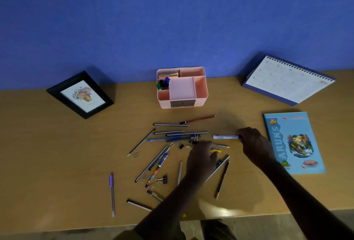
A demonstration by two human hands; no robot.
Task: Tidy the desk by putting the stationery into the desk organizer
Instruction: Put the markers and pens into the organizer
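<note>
A pink desk organizer [201,90] stands at the back centre of the desk, with markers and coloured notes in its left compartments. Several pens, pencils, binder clips and paper clips lie scattered in front of it, such as a red pencil [198,119] and a purple pen [111,193]. My left hand [201,158] is curled over the pile and pinches a small yellow item [216,151]. My right hand [252,142] grips the blue end of a white pen [225,136] that lies on the desk.
A black picture frame [80,95] leans at the back left. A desk calendar [287,79] stands at the back right, with a blue notebook [294,142] lying flat in front of it. The desk's front edge [76,229] runs along the bottom.
</note>
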